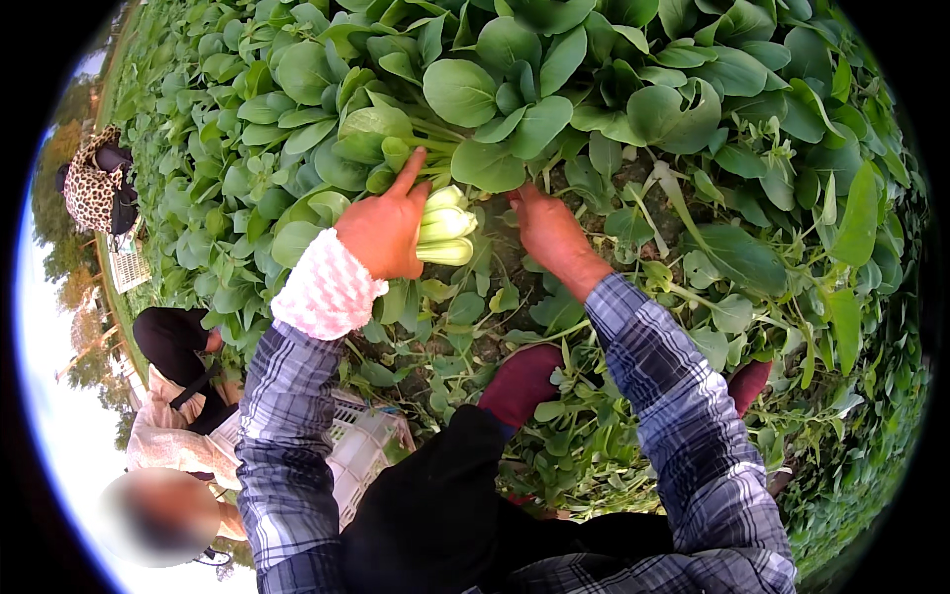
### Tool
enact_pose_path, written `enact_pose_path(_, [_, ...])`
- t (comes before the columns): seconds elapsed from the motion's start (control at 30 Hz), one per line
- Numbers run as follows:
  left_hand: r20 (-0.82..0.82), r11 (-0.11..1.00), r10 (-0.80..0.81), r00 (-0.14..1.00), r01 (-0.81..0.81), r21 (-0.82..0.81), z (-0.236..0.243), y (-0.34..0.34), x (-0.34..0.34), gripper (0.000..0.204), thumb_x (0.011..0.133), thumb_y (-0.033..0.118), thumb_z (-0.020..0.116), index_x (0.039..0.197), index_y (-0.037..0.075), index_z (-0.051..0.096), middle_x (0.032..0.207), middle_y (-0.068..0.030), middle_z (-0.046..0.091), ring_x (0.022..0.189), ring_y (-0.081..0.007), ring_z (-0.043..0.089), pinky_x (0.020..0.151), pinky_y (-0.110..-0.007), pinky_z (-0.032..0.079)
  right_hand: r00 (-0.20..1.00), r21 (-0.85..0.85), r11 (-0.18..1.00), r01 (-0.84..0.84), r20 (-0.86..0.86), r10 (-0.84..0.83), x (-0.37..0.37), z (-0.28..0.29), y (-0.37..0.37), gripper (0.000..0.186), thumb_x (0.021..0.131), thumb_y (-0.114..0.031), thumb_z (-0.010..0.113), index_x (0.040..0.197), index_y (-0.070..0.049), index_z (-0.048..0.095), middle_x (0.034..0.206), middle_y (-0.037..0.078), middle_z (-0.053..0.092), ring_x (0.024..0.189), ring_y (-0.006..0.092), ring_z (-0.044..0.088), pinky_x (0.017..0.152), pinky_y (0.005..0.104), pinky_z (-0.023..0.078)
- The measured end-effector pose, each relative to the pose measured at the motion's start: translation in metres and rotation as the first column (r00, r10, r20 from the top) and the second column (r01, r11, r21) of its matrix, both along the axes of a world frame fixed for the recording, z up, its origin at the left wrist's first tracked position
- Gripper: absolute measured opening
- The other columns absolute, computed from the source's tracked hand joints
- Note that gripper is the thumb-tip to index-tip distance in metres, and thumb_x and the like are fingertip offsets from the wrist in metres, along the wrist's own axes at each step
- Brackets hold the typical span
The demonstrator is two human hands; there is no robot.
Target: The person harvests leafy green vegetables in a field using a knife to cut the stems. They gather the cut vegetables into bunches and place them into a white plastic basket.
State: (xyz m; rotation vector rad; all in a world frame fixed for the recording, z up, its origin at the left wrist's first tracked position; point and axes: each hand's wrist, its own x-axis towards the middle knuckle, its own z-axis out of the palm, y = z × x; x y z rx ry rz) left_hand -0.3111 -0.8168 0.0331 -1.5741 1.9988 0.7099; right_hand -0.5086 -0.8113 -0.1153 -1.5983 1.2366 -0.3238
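Note:
My left hand (pixel 384 230), below a pink and white cuff, is closed around several cut bok choy (pixel 445 230), their pale stem ends pointing right. Its index finger stretches up against the stalks of a bok choy plant (pixel 485 124) standing in the bed. Low at that plant's base, my right hand (pixel 556 236) is closed, with its fingertips partly hidden under the leaves. A bit of dark red shows by those fingertips, too small to name.
Dense bok choy (pixel 297 89) fills the far side and both flanks. A white plastic crate (pixel 361 450) stands by my left forearm, near a crouching person (pixel 173 416). Farther off at left are another person (pixel 96 188) and a pale crate (pixel 129 269). Loose leaves lie around my dark red shoe (pixel 522 384).

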Motion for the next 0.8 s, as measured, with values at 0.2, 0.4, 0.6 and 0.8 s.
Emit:
enact_pose_path(0.2, [0.009,1.000,-0.006,1.000,0.006,-0.028,0.000,-0.004,0.002,0.081,0.054,0.011,0.073,0.127,-0.006,0.041,0.150,-0.0199,0.020,0.085,-0.0366,0.065,0.072,-0.042,0.053,0.998,0.068,0.997,0.034,0.045,-0.037,0.012,-0.005,0.004,0.025,0.092,-0.011,0.048,0.114,0.000,0.049,0.088,0.026,0.063,0.081,0.0434,0.061,0.070,0.0497,0.048])
enact_pose_path(0.4, [0.032,1.000,-0.005,0.999,0.006,-0.029,0.000,-0.002,0.003,0.083,0.054,0.013,0.075,0.126,-0.006,0.041,0.150,-0.0183,0.023,0.086,-0.0362,0.065,0.072,-0.043,0.054,1.000,0.121,0.993,0.018,-0.018,-0.016,0.026,0.003,-0.005,0.024,0.091,-0.011,0.048,0.111,0.001,0.053,0.093,0.028,0.062,0.086,0.0450,0.060,0.073,0.0498,0.048])
enact_pose_path(0.6, [0.065,0.996,0.073,0.995,-0.076,0.043,0.006,-0.011,-0.007,0.090,0.051,0.016,0.077,0.130,-0.006,0.041,0.149,-0.0115,0.025,0.098,-0.0341,0.061,0.081,-0.041,0.052,0.990,0.105,0.993,0.047,0.130,-0.061,0.021,-0.003,-0.001,0.021,0.092,-0.014,0.048,0.105,0.001,0.056,0.092,0.027,0.062,0.087,0.0450,0.059,0.075,0.0456,0.047])
enact_pose_path(0.8, [0.014,0.999,0.036,0.999,-0.035,-0.028,0.001,-0.003,-0.001,0.089,0.055,0.014,0.077,0.132,-0.005,0.037,0.150,-0.0117,0.025,0.089,-0.0344,0.064,0.074,-0.043,0.053,0.971,0.228,0.957,0.178,0.115,-0.208,0.003,0.018,0.019,0.022,0.093,-0.017,0.048,0.103,0.001,0.055,0.087,0.023,0.064,0.080,0.0412,0.060,0.071,0.0443,0.047])
